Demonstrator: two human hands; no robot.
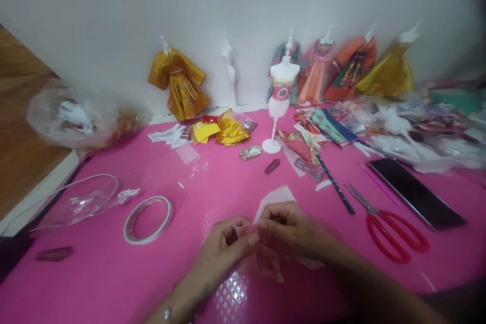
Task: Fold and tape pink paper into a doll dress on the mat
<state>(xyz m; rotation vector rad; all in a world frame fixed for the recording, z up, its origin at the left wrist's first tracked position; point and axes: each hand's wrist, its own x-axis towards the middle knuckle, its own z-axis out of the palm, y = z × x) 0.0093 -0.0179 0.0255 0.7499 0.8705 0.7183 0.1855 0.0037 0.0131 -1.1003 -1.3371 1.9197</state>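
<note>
At the near middle of the pink table, my left hand [230, 245] and my right hand [290, 225] meet over a small piece of pink fabric [261, 258]. Both hands pinch it between thumb and fingers, and part of it hangs below them. A pale, thin sheet [279, 197] shows behind my right hand; whether it is joined to the pink fabric I cannot tell. Beyond the hands stands a small white doll dress form [284, 72] with a red band around its waist. A small dark red piece [272, 166] lies before its base.
Scissors with red handles [395, 235], a phone [417, 192] and a dark pencil [336, 185] lie to the right. A tape roll [131, 233] and a plastic bag [83, 205] are on the left. Dressed doll forms [178, 81] line the wall; fabric scraps [304, 147] lie behind.
</note>
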